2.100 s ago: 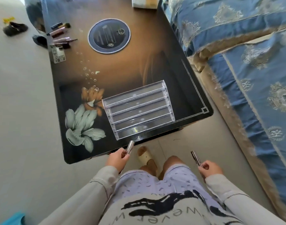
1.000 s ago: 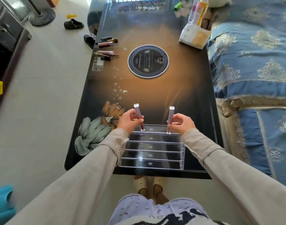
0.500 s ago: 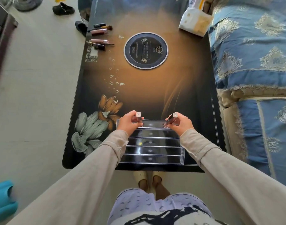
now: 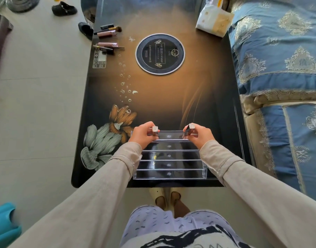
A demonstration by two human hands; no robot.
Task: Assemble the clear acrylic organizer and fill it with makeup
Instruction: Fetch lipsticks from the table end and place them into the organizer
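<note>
A clear acrylic organizer [image 4: 169,164] with stepped rows stands at the near edge of the dark glass table [image 4: 171,97]. My left hand [image 4: 143,136] grips a silver-capped makeup tube [image 4: 155,131] upright at the left end of the rearmost row. My right hand [image 4: 198,136] grips a second tube [image 4: 189,129], slightly tilted, at the right end of that row. The lower parts of both tubes are hidden by my fingers. More makeup [image 4: 107,39], pink tubes, a brush and pencils, lies at the table's far left corner.
A round black inset plate [image 4: 160,53] sits in the table's far middle. A white bag [image 4: 213,20] stands at the far right corner. A blue patterned bed [image 4: 282,68] borders the table's right side. Dark slippers [image 4: 64,8] lie on the floor at the far left.
Both hands came up from my lap with the tubes, reached the organizer's back row and lowered the tubes into it. The view has moved slightly closer over the table.
</note>
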